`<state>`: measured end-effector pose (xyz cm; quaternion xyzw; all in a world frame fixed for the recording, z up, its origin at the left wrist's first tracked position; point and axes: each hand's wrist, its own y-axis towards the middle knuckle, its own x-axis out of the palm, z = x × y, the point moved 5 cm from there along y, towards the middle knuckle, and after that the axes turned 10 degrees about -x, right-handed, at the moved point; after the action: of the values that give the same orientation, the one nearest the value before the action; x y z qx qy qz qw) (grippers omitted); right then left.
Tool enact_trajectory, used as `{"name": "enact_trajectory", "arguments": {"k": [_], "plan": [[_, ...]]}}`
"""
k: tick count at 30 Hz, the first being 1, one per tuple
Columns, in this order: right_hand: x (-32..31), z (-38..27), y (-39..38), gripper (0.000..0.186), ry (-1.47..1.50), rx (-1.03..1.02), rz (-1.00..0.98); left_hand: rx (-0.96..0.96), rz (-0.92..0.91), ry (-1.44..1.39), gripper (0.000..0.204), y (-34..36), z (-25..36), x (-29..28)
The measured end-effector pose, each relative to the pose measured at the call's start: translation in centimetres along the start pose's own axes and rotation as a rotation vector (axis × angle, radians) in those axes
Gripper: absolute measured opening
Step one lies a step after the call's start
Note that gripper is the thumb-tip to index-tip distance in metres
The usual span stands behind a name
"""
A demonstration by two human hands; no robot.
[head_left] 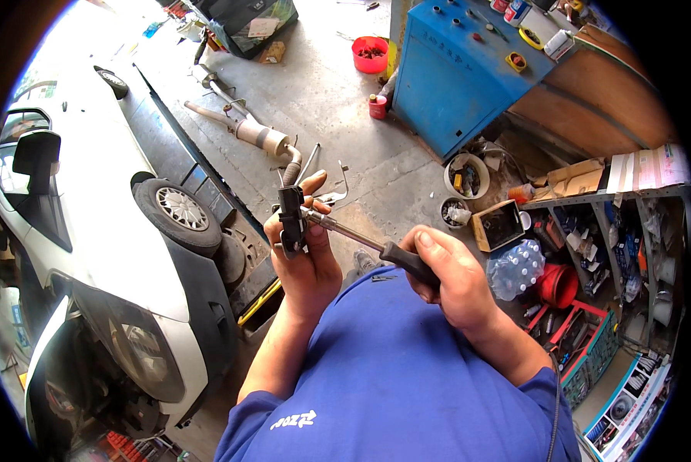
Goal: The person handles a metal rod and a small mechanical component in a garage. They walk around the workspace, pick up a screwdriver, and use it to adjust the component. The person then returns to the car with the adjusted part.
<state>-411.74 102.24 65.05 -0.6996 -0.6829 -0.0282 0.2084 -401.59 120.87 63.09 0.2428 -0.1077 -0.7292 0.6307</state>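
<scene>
In front of my chest, my left hand (pixel 312 266) is closed round a small black plastic car part (pixel 291 215). A thin bent metal bracket (pixel 342 185) shows just beyond its fingers; I cannot tell whether it joins the black part. My right hand (pixel 457 281) grips the black handle of a screwdriver-style driver (pixel 361 237). Its metal shaft points left, and the thicker tip meets the side of the black part beside my left fingers. The exact contact at the tip is too small to make out.
A white car (pixel 99 254) with a wheel (pixel 177 212) stands on a lift at left. An exhaust pipe (pixel 257 137) lies on the floor ahead. At right are a blue cabinet (pixel 461 77), buckets (pixel 468 175), bottled water (pixel 516 269), a toolbox (pixel 592 362) and loaded shelves (pixel 619 202).
</scene>
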Motion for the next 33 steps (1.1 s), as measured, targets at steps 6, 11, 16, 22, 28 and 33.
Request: {"name": "enact_trajectory", "arguments": {"k": [6, 11, 16, 22, 28, 33], "plan": [[-0.1, -0.7, -1.0, 0.029, -0.319, -0.509, 0.116, 0.047, 0.011, 0.057, 0.024, -0.3, -0.6, 0.0], [-0.6, -1.1, -1.5, 0.025, -0.307, -0.274, 0.171, 0.091, 0.015, 0.073, 0.023, 0.0, -0.3, 0.2], [-0.5, -0.9, -1.5, 0.023, -0.211, -0.289, 0.151, 0.105, 0.015, 0.071, 0.021, -0.2, -0.6, 0.4], [-0.6, -2.1, -1.1, 0.024, -0.561, -0.542, 0.182, 0.092, 0.007, 0.071, 0.021, -0.2, -0.6, 0.6], [-0.6, -0.6, -0.7, 0.032, 0.058, -0.038, 0.080, 0.089, 0.006, 0.078, 0.020, -0.3, -0.9, 0.3], [0.4, -3.7, -1.5, 0.020, -0.761, -0.753, 0.181, 0.070, 0.002, 0.071, 0.020, -0.1, -0.8, 0.4]]}}
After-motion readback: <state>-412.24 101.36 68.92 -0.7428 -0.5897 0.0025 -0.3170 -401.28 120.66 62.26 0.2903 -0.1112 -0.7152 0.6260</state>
